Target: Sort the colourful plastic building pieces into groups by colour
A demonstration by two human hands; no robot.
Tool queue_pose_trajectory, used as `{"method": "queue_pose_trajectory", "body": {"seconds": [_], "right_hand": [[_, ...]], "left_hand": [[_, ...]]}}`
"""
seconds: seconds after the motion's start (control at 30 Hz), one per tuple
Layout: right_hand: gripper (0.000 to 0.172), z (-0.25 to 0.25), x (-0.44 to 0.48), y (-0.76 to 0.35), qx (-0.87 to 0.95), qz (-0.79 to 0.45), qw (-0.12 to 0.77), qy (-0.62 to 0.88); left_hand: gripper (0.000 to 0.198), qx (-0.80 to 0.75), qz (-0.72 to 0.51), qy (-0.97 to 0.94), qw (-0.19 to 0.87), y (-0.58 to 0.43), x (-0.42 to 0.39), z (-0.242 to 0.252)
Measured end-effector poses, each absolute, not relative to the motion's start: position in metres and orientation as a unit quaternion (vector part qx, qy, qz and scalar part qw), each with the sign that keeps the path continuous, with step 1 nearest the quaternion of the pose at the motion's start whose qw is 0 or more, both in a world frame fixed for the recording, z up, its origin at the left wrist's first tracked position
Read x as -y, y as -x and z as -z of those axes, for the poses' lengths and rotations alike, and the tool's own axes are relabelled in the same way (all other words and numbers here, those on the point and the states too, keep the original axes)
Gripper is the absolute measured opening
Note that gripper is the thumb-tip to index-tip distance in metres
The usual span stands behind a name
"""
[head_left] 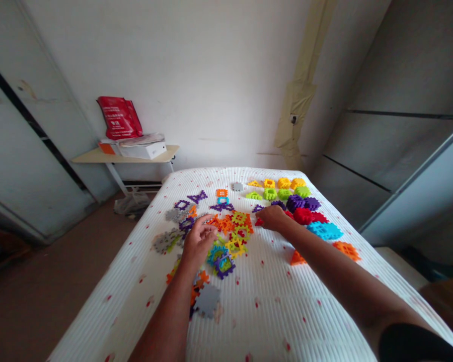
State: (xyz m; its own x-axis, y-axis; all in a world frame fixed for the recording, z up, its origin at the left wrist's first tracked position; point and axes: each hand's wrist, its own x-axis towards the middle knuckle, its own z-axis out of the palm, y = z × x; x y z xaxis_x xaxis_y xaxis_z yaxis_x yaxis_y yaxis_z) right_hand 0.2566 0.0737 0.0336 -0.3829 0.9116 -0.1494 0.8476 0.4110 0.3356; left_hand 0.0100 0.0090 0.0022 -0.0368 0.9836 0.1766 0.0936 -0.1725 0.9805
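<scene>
My left hand point(201, 237) hovers over a loose pile of plastic interlocking building pieces, fingers slightly curled and apart, holding nothing I can see. Under and beside it lie orange pieces point(225, 224), a yellow piece point(235, 247), a purple square frame point(224, 265) and grey pieces point(167, 240). My right hand point(272, 218) is low over the bed, fingers pinched together at a small red piece point(258, 221); its full shape is hidden. Just beyond that hand is a purple triangle piece point(257, 208).
Sorted by colour at the right are yellow point(284, 183), green point(284, 194), purple point(296, 203), red point(303, 216), blue point(325, 231) and orange stacks point(346, 250). A grey plate point(207, 300) lies nearer me. A side table point(136, 155) holds a red bag point(120, 118).
</scene>
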Motion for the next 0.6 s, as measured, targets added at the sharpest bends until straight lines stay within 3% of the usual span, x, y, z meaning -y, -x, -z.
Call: {"method": "queue_pose_trajectory", "body": {"seconds": [0.6], "right_hand": [[0.029, -0.037, -0.028, -0.221, -0.831, -0.078, 0.054, -0.548]], "left_hand": [[0.041, -0.507, -0.598, -0.498, 0.371, -0.006, -0.009, -0.006]]}}
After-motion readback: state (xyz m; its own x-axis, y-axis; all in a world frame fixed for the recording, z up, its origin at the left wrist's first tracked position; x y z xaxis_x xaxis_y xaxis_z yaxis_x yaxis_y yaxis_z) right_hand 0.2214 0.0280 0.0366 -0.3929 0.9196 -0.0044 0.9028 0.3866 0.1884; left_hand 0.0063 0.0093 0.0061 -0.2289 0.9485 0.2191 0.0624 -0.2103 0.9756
